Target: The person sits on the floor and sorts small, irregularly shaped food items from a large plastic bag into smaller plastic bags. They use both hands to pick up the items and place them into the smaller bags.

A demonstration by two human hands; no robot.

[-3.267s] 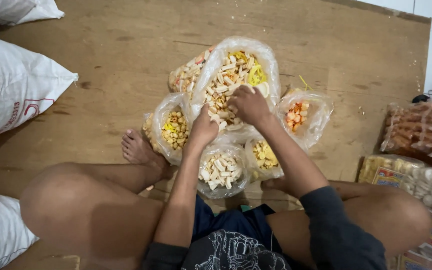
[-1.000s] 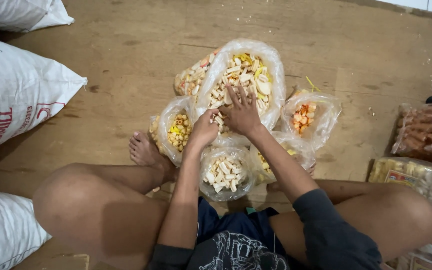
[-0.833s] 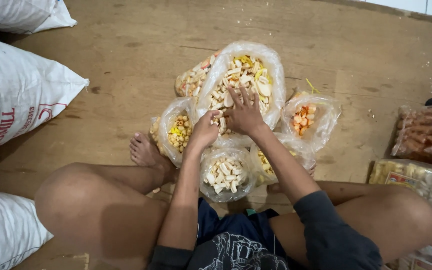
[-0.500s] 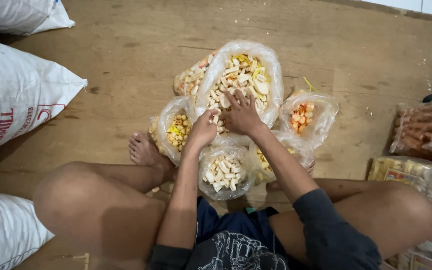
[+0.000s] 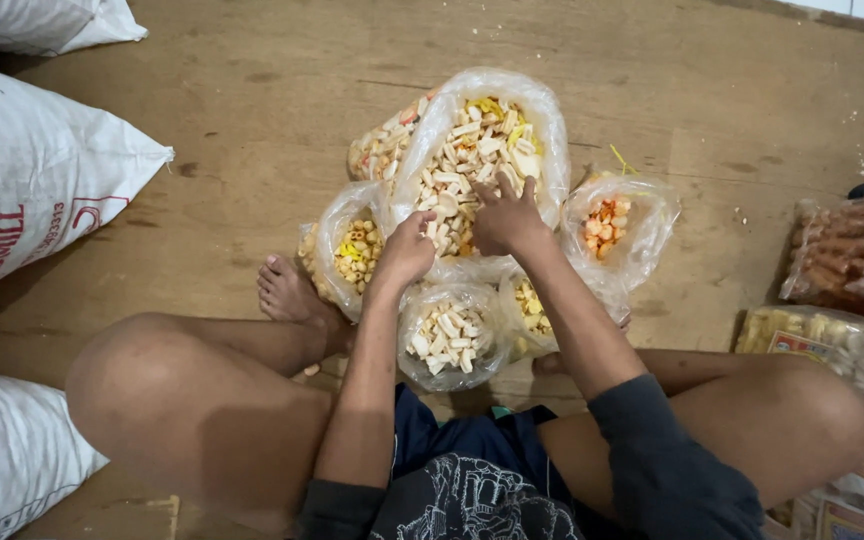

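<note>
Along the left edge of the wooden floor (image 5: pixel 202 110) lie white woven sacks (image 5: pixel 37 165). Near the floor's middle sits a cluster of clear plastic bags of snacks: a small bag of yellow pieces (image 5: pixel 347 250), then a small bag of pale sticks (image 5: pixel 447 335) just in front of the person's crossed legs. The left hand (image 5: pixel 407 248) is curled narrow, pinching the rim of the large bag of mixed crackers (image 5: pixel 472 165). The right hand (image 5: pixel 505 218) lies fingers spread wide on the crackers inside that bag. Beside it to the right stands a bag of orange pieces (image 5: pixel 612 220). By the right edge are stacked packaged snacks (image 5: pixel 847 255).
</note>
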